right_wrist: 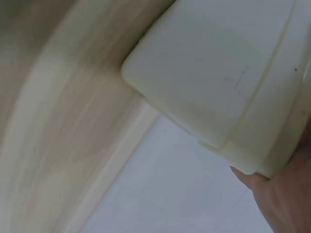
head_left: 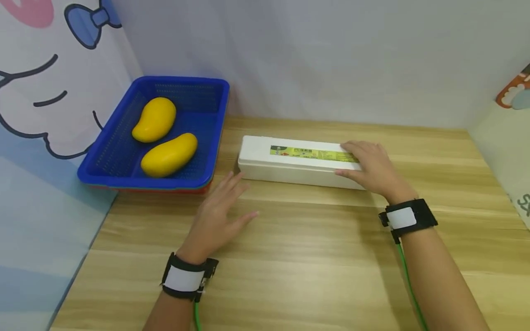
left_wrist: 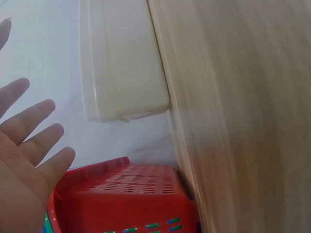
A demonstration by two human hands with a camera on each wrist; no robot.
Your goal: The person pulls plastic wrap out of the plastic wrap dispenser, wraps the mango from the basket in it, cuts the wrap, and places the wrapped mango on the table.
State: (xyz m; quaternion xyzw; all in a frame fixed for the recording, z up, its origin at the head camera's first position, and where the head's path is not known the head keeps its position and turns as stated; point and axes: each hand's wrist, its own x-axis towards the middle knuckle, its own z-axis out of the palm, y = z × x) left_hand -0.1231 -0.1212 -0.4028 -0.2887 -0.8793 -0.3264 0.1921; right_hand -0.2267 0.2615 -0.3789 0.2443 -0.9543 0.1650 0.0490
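A long white lidded box [head_left: 290, 173] with a yellow-green label lies on the wooden table. My right hand [head_left: 370, 171] grips its right end from above, thumb at the front edge and fingers across the lid. In the right wrist view, part of that hand [right_wrist: 284, 199] shows against the edge of the box [right_wrist: 204, 73]; the rest is out of frame. My left hand [head_left: 213, 223] hovers by the box's left end with fingers spread, holding nothing. The left wrist view shows its fingers [left_wrist: 36, 141] apart from the box [left_wrist: 133, 63].
At the left stands a blue basket [head_left: 222, 115] holding two yellow mangoes [head_left: 156, 118], stacked over a red basket [left_wrist: 121, 206]. A pale curtain wall [head_left: 314, 59] closes off the back, and a cartoon-printed cloth [head_left: 49, 82] hangs on the left. Green cables [head_left: 407, 280] trail from both wrists.
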